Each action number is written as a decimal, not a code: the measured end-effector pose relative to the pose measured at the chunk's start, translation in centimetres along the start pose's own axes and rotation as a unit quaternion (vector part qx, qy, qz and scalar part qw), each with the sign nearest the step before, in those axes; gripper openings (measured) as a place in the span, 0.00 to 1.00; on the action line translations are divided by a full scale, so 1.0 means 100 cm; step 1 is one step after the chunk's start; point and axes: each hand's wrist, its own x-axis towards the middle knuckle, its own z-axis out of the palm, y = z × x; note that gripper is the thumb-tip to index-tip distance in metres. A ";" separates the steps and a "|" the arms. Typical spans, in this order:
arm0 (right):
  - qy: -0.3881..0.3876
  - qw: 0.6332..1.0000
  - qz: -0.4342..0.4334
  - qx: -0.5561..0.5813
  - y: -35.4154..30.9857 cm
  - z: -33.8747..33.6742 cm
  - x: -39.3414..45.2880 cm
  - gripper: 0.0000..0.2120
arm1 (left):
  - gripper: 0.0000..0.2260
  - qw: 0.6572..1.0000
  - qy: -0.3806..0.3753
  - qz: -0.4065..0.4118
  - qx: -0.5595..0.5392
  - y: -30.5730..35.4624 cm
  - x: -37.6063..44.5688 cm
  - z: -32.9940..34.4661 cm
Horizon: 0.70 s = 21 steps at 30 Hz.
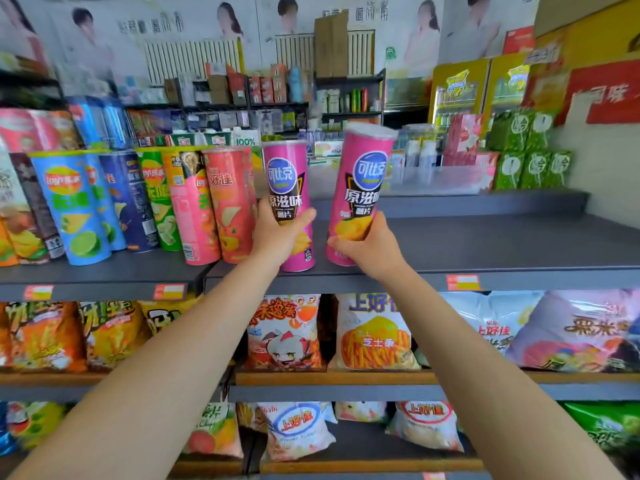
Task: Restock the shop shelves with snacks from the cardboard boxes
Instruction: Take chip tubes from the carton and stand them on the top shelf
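Note:
Two tall pink crisp tubes stand at the front of the grey top shelf (485,244). My left hand (277,233) grips the lower half of the left pink tube (285,174), which stands upright beside a salmon-coloured tube. My right hand (363,244) holds the right pink tube (363,178) near its base; this tube leans a little to the right. No cardboard box is in view.
A row of blue, green and pink crisp tubes (138,199) fills the top shelf on the left. Grey shelf stretches to the right of the pink tubes. Snack bags (374,334) fill the shelves below. Green packs (530,150) sit at the back right.

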 end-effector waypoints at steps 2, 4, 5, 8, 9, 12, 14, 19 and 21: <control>-0.017 0.999 0.012 -0.037 0.004 0.005 0.011 0.29 | 0.38 0.997 -0.010 0.017 0.072 -0.008 0.001 0.000; -0.026 0.997 0.020 -0.074 0.006 0.011 0.020 0.31 | 0.40 0.985 -0.018 0.034 0.170 -0.009 -0.003 -0.001; -0.027 0.995 0.026 -0.091 0.007 0.014 0.024 0.33 | 0.41 0.975 -0.013 0.039 0.220 -0.013 -0.002 -0.002; -0.033 0.991 0.036 -0.125 0.006 0.022 0.033 0.36 | 0.45 0.950 0.020 0.061 0.307 -0.021 -0.003 -0.003; -0.035 0.990 0.035 -0.132 0.006 0.024 0.037 0.37 | 0.44 0.945 0.034 0.071 0.318 -0.024 -0.004 -0.003; -0.034 0.986 0.027 -0.158 0.007 0.032 0.049 0.38 | 0.32 0.927 0.068 0.109 0.351 -0.030 -0.006 -0.001; -0.029 0.986 0.018 -0.161 0.008 0.040 0.054 0.37 | 0.23 0.907 0.073 0.134 0.393 -0.034 -0.005 0.000; -0.002 0.996 0.004 -0.088 0.016 0.056 0.060 0.32 | 0.11 0.884 0.041 0.162 0.436 -0.043 0.003 -0.002; -0.004 0.995 -0.009 -0.104 0.018 0.058 0.060 0.28 | 0.10 0.886 0.027 0.166 0.433 -0.044 0.005 -0.002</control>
